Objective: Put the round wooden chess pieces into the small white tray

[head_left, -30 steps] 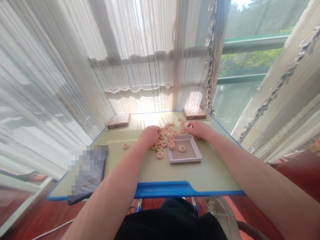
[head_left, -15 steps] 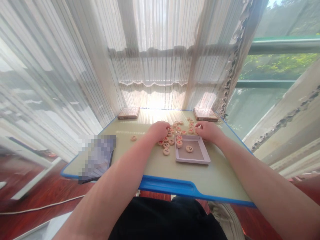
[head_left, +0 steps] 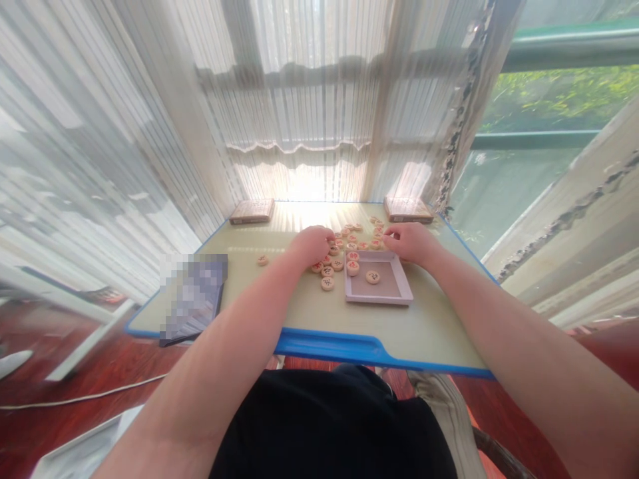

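Note:
Several round wooden chess pieces (head_left: 349, 241) lie scattered on a pale green table with a blue rim (head_left: 329, 346). My left hand (head_left: 312, 244) rests over the left side of the pile with its fingers curled down on the pieces. My right hand (head_left: 410, 242) sits at the far right corner of a shallow white tray (head_left: 378, 287), fingers pinched over pieces there. Two pieces lie in the tray, one in its middle (head_left: 372, 277) and one at its left edge (head_left: 353, 267). A single piece (head_left: 262, 260) lies apart to the left.
Two flat wooden boxes stand at the table's far corners, one left (head_left: 251, 211) and one right (head_left: 408, 209). A dark flat device (head_left: 192, 301) lies at the near left corner. Sheer curtains hang close behind the table. A white cable runs over the red floor.
The view has tilted and shifted, so the table sits a little higher in the picture. Both hands stay over the pile of pieces, barely moved.

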`<state>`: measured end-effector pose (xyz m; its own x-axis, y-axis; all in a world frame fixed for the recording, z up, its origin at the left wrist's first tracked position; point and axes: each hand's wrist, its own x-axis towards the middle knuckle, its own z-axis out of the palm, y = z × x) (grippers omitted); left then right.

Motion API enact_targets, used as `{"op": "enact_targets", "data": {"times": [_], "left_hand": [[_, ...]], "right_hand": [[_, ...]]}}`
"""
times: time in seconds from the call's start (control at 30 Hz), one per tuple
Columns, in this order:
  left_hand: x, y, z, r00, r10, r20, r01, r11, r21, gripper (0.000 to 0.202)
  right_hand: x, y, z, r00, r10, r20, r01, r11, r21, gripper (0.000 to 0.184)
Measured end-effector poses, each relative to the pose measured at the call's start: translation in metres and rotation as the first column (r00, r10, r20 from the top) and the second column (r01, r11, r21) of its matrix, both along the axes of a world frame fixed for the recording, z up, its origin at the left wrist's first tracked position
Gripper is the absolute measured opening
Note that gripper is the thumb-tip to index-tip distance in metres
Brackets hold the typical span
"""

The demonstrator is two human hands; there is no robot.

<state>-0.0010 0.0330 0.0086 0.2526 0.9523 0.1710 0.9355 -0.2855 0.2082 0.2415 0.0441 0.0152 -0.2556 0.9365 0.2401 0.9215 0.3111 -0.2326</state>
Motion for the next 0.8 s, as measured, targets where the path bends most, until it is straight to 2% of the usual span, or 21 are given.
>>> {"op": "enact_targets", "data": {"times": [0.27,0.47,0.53,0.67,0.73,0.8], "left_hand": [[-0.001,0.002,-0.002,0.999,-0.019,0.029,0.018,1.0,0.022,0.04],[-0.001,0.005,-0.006,0.994,-0.1,0.051,0.083,0.96,0.267,0.037],[0.001,0.007,-0.007,0.99,-0.134,0.04,0.121,0.966,0.226,0.04],[0.007,0.01,-0.007,0.982,-0.187,-0.004,0.187,0.982,-0.032,0.047],[0.008,0.01,-0.006,0.986,-0.167,0.025,0.168,0.983,-0.076,0.048],[0.007,0.008,-0.005,0.986,-0.152,0.07,0.157,0.985,-0.067,0.047]], "right_hand": [[-0.002,0.001,-0.005,0.999,0.023,0.024,-0.023,1.0,-0.007,0.03],[-0.003,0.003,-0.006,0.999,0.029,0.037,-0.029,1.0,-0.008,0.029],[-0.002,0.004,-0.006,0.999,0.029,0.031,-0.029,1.0,-0.004,0.029],[-0.001,0.004,-0.007,0.999,0.029,0.025,-0.029,1.0,0.008,0.029],[-0.001,0.003,-0.007,0.999,0.032,0.031,-0.032,0.999,0.007,0.029],[-0.002,0.003,-0.007,0.999,0.033,0.035,-0.033,0.999,0.001,0.029]]}}
